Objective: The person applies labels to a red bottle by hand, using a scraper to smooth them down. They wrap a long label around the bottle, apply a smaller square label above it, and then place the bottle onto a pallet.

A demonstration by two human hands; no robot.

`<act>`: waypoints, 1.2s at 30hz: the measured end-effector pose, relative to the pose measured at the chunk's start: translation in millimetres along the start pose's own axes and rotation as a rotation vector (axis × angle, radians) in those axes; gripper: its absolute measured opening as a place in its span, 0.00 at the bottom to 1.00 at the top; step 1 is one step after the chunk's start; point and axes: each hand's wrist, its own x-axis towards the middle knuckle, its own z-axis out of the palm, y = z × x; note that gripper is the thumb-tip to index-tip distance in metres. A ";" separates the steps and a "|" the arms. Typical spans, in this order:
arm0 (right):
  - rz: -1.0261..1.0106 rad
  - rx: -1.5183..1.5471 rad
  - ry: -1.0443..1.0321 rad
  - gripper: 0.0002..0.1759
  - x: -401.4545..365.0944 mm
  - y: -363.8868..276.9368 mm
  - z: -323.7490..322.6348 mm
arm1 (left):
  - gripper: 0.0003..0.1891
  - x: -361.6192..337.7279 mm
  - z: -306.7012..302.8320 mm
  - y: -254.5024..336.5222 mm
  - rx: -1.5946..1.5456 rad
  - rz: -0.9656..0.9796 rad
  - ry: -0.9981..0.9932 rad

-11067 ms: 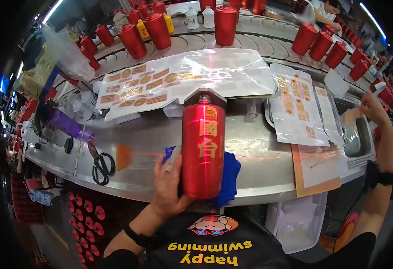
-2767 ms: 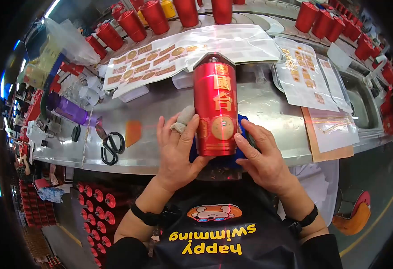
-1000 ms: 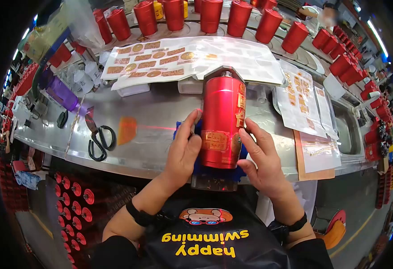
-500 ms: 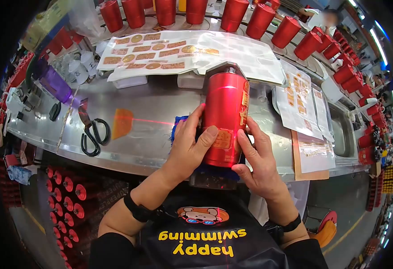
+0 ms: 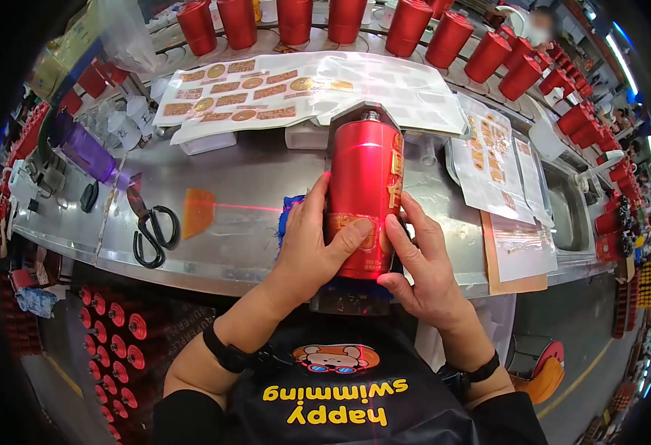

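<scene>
A shiny red cylinder point(image 5: 359, 167) with gold print lies in a dark holder at the metal table's front edge, its threaded metal tip pointing away from me. Around its left side is my left hand point(image 5: 312, 241), the thumb pressed on a gold label near the lower end. My right hand point(image 5: 423, 259) rests against the right side, thumb and fingers on the red surface. A blue cloth point(image 5: 288, 215) shows beside my left hand. Behind the cylinder lie white sheets point(image 5: 392, 93) with gold stickers.
Black-handled scissors point(image 5: 151, 226) and an orange scraper point(image 5: 198, 212) lie left on the metal table point(image 5: 251, 178). A purple bottle point(image 5: 88, 148) stands further left. Red cylinders point(image 5: 294, 21) line a conveyor behind. At right are sticker sheets point(image 5: 488, 163) and a sink point(image 5: 566, 215). A person point(image 5: 537, 30) is far back.
The view has shifted slightly, so the table items sit a little differently in frame. Both hands keep their place on the red cylinder, with the left thumb still on the label.
</scene>
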 end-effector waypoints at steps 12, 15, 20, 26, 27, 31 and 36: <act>0.000 -0.009 0.004 0.38 0.4 -0.6 -0.4 | 0.47 -3.6 -9.9 -3.4 -0.175 -0.027 -0.116; -0.001 -0.015 0.006 0.38 0.3 -1.1 -0.3 | 0.46 -4.1 -10.2 -3.9 -0.173 -0.021 -0.124; 0.013 -0.027 -0.002 0.38 1.6 -4.6 -3.5 | 0.46 -2.7 -7.7 -5.3 -0.118 0.016 -0.099; -0.028 -0.115 -0.045 0.36 9.1 -14.2 -11.1 | 0.46 -3.6 -7.5 -2.9 -0.038 0.015 -0.089; -0.027 -0.129 -0.054 0.35 10.5 -15.5 -12.4 | 0.46 -3.9 -7.8 -3.2 -0.033 0.021 -0.089; 0.002 -0.143 -0.073 0.34 11.9 -17.2 -13.3 | 0.44 -5.0 -9.5 -9.6 -0.149 0.004 -0.092; 0.011 -0.149 -0.069 0.33 12.8 -18.5 -14.5 | 0.43 -5.6 -12.8 -10.9 -0.109 0.034 -0.134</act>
